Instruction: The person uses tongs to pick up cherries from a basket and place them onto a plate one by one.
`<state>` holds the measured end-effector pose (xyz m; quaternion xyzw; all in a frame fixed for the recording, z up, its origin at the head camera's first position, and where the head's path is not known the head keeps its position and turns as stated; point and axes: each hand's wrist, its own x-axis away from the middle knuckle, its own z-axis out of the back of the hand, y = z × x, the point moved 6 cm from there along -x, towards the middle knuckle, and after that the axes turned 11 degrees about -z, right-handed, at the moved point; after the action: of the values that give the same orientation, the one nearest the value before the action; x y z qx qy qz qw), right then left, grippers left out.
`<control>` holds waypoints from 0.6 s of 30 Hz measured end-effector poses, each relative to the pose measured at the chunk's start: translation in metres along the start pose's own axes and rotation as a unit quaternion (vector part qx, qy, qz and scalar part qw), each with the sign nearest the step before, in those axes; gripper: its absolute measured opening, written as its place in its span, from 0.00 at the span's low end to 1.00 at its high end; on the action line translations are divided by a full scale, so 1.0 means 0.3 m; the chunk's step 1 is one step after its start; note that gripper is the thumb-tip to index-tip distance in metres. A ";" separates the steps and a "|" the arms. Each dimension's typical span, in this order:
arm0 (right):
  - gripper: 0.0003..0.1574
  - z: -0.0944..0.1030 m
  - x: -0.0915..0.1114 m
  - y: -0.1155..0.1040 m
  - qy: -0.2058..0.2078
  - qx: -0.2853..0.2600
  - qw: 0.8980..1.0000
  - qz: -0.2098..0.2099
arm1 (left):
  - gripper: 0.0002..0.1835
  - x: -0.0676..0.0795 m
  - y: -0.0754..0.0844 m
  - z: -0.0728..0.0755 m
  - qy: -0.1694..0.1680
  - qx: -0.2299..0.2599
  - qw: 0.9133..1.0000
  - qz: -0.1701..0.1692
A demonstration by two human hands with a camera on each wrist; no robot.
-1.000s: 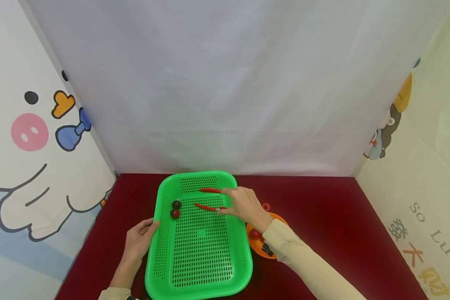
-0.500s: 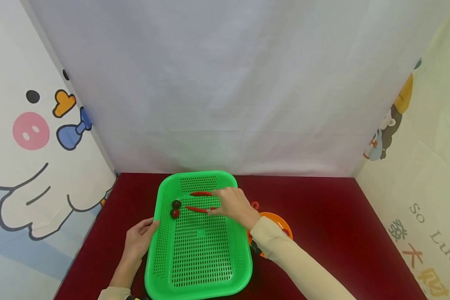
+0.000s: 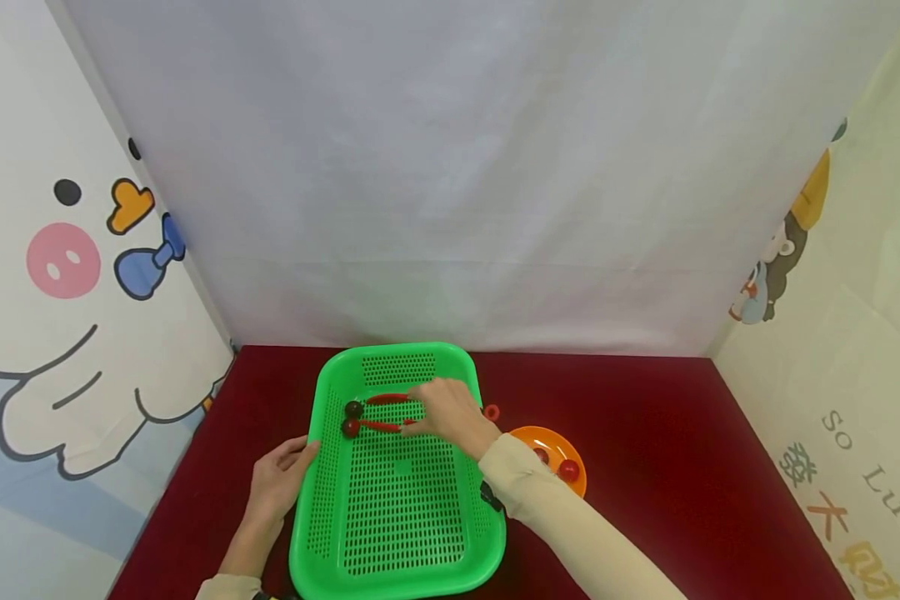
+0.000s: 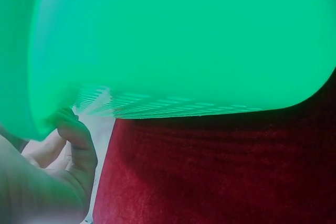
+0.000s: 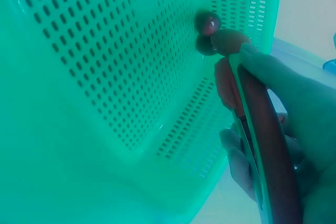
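My right hand (image 3: 450, 412) holds red tongs (image 3: 386, 399) over the green perforated basket (image 3: 405, 562). The two tong arms stand apart, their tips right at two small round fruits. One is a dark fruit (image 3: 354, 409), the other a red fruit (image 3: 351, 427); they lie side by side at the basket's left wall. In the right wrist view the tongs' broad tips (image 5: 231, 41) overlap the lower fruit, and the thumb presses the near tong arm. My left hand (image 3: 279, 479) grips the basket's left rim, thumb on top; curled fingers (image 4: 79, 135) show beneath the rim in the left wrist view.
An orange plate (image 3: 579, 492) with small red round fruits (image 3: 568, 471) stands right of the basket, partly hidden by my right sleeve. A dark red cloth (image 3: 645, 433) covers the table. White curtain (image 3: 450, 208) closes the back, with printed cloths at both sides.
My right hand has moved left and slightly toward me with the tongs, bringing the tips to the two fruits. The left hand and basket have stayed in place; more of the plate shows.
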<state>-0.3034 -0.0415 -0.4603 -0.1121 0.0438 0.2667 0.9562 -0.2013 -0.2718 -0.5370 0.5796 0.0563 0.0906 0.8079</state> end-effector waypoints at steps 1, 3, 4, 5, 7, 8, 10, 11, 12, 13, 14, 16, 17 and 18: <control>0.25 -0.003 -0.002 -0.003 -0.004 0.003 1.000 -0.002 | 0.30 -0.001 0.001 -0.001 -0.001 0.000 1.000 -0.001; 0.24 -0.012 -0.007 -0.008 -0.015 0.003 1.000 -0.007 | 0.30 -0.002 0.002 -0.003 -0.001 -0.001 1.000 -0.003; 0.24 -0.015 -0.008 -0.010 -0.018 0.004 1.000 -0.010 | 0.30 -0.002 0.003 -0.003 -0.001 -0.004 1.000 -0.003; 0.24 -0.017 -0.009 -0.012 -0.020 0.005 1.000 -0.012 | 0.31 -0.002 0.004 -0.004 -0.001 -0.005 1.000 -0.003; 0.25 -0.020 -0.011 -0.018 -0.023 0.006 1.000 -0.015 | 0.30 -0.002 0.004 -0.004 -0.002 -0.010 1.000 -0.002; 0.25 -0.023 -0.012 -0.021 -0.025 0.003 1.000 -0.016 | 0.30 -0.002 0.004 -0.003 -0.004 -0.013 1.000 0.000; 0.24 -0.028 -0.015 -0.029 -0.025 0.003 1.000 -0.015 | 0.31 -0.001 0.002 -0.001 -0.005 -0.018 1.000 0.003; 0.24 -0.031 -0.017 -0.033 -0.025 0.002 1.000 -0.015 | 0.31 -0.001 0.001 -0.001 -0.005 -0.018 1.000 0.003; 0.24 -0.034 -0.019 -0.036 -0.026 0.004 1.000 -0.016 | 0.31 0.000 0.001 0.000 -0.006 -0.019 1.000 0.004; 0.25 -0.038 -0.021 -0.038 -0.028 0.005 0.999 -0.017 | 0.32 0.000 0.000 0.001 -0.006 -0.019 1.000 0.005; 0.26 -0.043 -0.023 -0.039 -0.029 0.007 0.999 -0.018 | 0.32 0.001 0.000 0.001 -0.006 -0.020 1.000 0.005; 0.26 -0.051 -0.025 -0.041 -0.031 0.013 0.999 -0.020 | 0.32 0.001 -0.002 0.000 -0.005 -0.018 1.000 0.006; 0.25 -0.054 -0.025 -0.040 -0.033 0.013 0.999 -0.022 | 0.32 0.000 -0.002 -0.001 -0.005 -0.018 1.000 0.007; 0.24 -0.057 -0.024 -0.039 -0.034 0.013 0.999 -0.023 | 0.32 0.000 -0.003 -0.003 -0.005 -0.017 1.000 0.007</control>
<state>-0.3039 -0.0589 -0.4735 -0.0915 0.0122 0.2477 0.9644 -0.2016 -0.2712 -0.5380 0.5666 0.0466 0.0942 0.8173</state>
